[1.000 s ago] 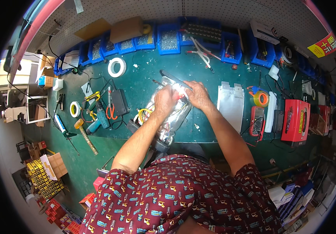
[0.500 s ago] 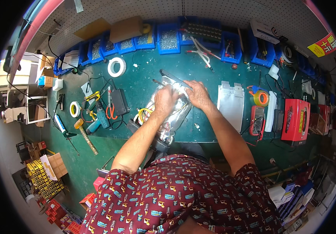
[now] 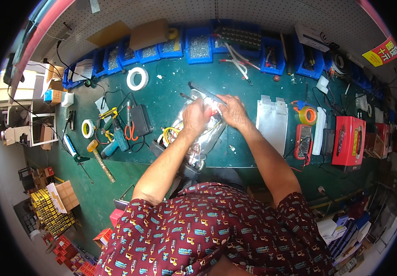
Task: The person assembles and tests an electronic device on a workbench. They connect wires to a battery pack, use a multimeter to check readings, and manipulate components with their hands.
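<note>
A silver, shiny assembly (image 3: pixel 207 137) with clear wrap lies in front of me at the bench's near edge. Yellow and other coloured wires (image 3: pixel 171 135) stick out on its left side. Across its far end runs a dark narrow bar (image 3: pixel 203 89). My left hand (image 3: pixel 195 116) is closed over the assembly's upper part, its fingertips hidden. My right hand (image 3: pixel 233 112) is closed around the right end of the bar, thumb towards the left hand. A flat silver pouch cell (image 3: pixel 272 123) lies to the right of my right hand.
On the left of the green bench (image 3: pixel 171 83) lie a cordless drill (image 3: pixel 118 135), a mallet (image 3: pixel 101 160) and a white tape roll (image 3: pixel 137 79). At right are a red multimeter (image 3: pixel 304 143) and a red box (image 3: pixel 348 141). Blue bins (image 3: pixel 199 45) line the back.
My left hand has shifted slightly, and a reddish spot shows beside its fingers. My right hand stays at the bar with its fingers slightly moved.
</note>
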Demonstrator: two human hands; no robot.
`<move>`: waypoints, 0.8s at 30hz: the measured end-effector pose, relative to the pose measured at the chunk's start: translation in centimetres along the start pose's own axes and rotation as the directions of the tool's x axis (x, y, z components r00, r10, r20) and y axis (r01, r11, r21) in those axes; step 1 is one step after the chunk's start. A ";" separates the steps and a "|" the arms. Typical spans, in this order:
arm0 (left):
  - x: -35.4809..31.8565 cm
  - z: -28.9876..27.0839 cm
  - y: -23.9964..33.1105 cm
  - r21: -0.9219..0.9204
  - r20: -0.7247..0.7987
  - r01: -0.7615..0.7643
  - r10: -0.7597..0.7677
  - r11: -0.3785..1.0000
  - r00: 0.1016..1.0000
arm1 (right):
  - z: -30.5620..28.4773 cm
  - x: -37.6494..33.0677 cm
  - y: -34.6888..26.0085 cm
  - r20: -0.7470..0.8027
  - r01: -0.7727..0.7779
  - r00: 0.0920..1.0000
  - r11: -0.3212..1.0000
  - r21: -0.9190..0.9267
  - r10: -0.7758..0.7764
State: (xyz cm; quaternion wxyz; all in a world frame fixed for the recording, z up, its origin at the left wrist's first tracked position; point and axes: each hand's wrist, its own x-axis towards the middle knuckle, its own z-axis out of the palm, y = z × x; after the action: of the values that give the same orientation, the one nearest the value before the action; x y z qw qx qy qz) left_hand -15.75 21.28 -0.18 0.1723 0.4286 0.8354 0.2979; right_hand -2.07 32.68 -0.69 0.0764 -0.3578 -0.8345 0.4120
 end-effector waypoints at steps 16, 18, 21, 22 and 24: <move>-0.6 -0.5 0.4 -0.088 -0.038 -0.024 0.020 0.996 0.999 | -0.2 0.1 -0.1 0.012 -0.017 1.000 1.000 0.024 0.016; -0.7 -0.2 0.3 -0.063 -0.093 -0.059 0.053 0.996 0.994 | -0.3 0.0 -0.2 0.009 -0.013 1.000 1.000 0.022 0.013; -0.5 -0.1 0.5 -0.035 -0.075 -0.047 0.044 0.998 0.996 | -0.2 0.1 0.0 0.010 -0.009 1.000 1.000 0.018 0.009; -0.4 -0.2 0.5 -0.057 -0.044 -0.007 0.004 0.998 0.999 | -0.1 0.1 0.1 0.011 -0.008 1.000 1.000 0.017 0.008; -0.3 -0.5 0.6 -0.070 -0.004 0.029 -0.029 0.997 1.000 | -0.1 0.2 0.2 0.014 -0.008 1.000 1.000 0.016 0.008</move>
State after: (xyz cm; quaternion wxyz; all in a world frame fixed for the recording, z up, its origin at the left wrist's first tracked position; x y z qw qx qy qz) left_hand -15.45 21.11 0.62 0.1891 0.4094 0.8311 0.3254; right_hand -2.05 32.91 -0.81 0.0717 -0.3577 -0.8303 0.4214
